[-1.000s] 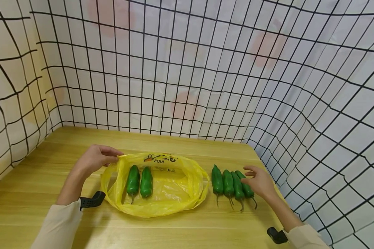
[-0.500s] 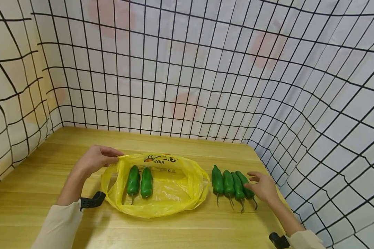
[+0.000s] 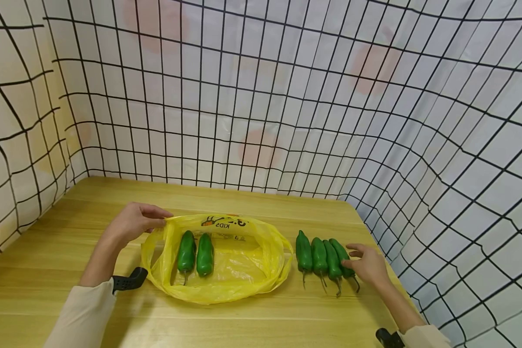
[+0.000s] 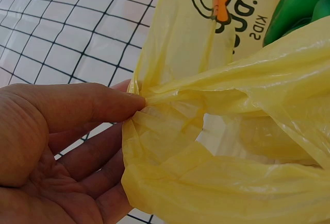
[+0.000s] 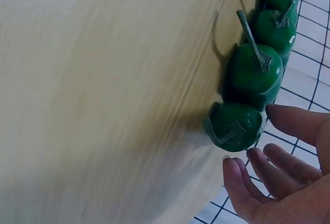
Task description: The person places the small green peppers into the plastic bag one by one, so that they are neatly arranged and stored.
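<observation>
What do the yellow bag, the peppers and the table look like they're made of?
Bag: thin, slightly shiny plastic film, judging by its crinkles, translucency and printed lettering.
Peppers: glossy, evenly green skins; perhaps molded plastic or foam, though real ones aren't ruled out.
Table: smooth, low-sheen wood or wood-look laminate; grain shows, but not which.

Bag (image 3: 209,296) was yellow, printed black and orange; peppers (image 3: 319,256) were green; backdrop (image 3: 319,113) was white, black-gridded; table (image 3: 243,326) was yellow, wood-grained.
</observation>
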Demonstrator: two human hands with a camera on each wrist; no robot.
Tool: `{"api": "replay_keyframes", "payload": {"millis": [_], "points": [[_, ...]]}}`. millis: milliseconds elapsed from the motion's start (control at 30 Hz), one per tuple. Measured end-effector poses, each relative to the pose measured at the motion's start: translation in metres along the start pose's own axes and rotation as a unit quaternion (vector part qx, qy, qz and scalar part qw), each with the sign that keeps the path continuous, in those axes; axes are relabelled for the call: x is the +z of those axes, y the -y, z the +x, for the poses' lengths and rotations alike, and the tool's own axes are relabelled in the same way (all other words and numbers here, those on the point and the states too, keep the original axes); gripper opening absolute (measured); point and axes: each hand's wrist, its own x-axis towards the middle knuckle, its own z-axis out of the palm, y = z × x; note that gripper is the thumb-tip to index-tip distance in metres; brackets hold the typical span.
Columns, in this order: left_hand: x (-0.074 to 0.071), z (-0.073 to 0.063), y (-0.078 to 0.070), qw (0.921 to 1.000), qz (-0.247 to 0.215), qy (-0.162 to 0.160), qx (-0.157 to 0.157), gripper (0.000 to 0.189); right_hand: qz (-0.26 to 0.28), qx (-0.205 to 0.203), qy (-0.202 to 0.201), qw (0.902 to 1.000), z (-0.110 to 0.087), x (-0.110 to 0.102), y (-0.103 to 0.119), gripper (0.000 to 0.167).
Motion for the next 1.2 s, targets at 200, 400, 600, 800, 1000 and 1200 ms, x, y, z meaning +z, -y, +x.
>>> {"api": "replay_keyframes", "payload": {"millis": [200,400,600,800,1000,1200], "points": [[0.0002,0.0001,-0.0003,1.0000,-0.001,0.001,-0.004,0.031,-0.001,-0.001,0.003,1.0000,-0.0001,0.0020,-0.0042,0.059],[-0.0002,-0.0008,-0.0006,1.0000,0.000,0.002,-0.003,0.031,0.000,0.000,0.006,1.0000,-0.0002,0.0032,-0.0038,0.058],[-0.0002,0.0001,-0.0007,1.0000,0.000,0.003,-0.003,0.031,-0.002,0.000,0.007,1.0000,-0.0009,0.0028,-0.0023,0.057],[0.0001,0.0010,-0.0002,1.0000,-0.003,0.003,0.002,0.032,-0.001,-0.001,0.006,1.0000,-0.0017,0.0027,-0.0018,0.055],[0.0000,0.0007,-0.0001,1.0000,-0.001,0.003,0.001,0.032,0.000,0.000,0.007,1.0000,-0.0019,0.0033,-0.0024,0.053],[0.0002,0.0011,-0.0007,1.0000,0.001,0.002,0.000,0.031,-0.003,-0.001,0.006,1.0000,-0.0023,0.0038,-0.0021,0.050]]}}
